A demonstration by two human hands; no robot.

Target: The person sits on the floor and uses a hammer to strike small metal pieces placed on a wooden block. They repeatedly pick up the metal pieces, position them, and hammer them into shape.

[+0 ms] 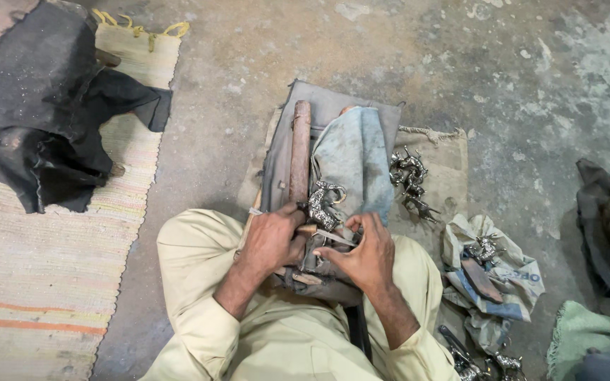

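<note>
Person seated on the floor (262, 42), cream sleeves, looking down at own lap.

Left hand (271, 240): grip closed round a small grey metal figurine (323, 204), pinning it against the wooden post (299, 152) that lies along the lap. Thumb and fingers wrap the figurine's lower part; its upper part sticks out above the hand.

Right hand (367, 257): grip closed on a thin metal tool (335, 238), held between thumb and fingers, tip pointing left toward the figurine, just below it. Can't tell if the tip touches.

Under both: blue-grey cloth (353, 152) draped over the knees, on a tan mat (450, 176).

Just right of the cloth: cluster of similar figurines (409, 180) on the mat. Further right: crumpled bag (503, 275) with more metal pieces on it.

Far left: striped rug (44, 282), dark cloth (37, 92) heaped on it. Concrete floor beyond.
</note>
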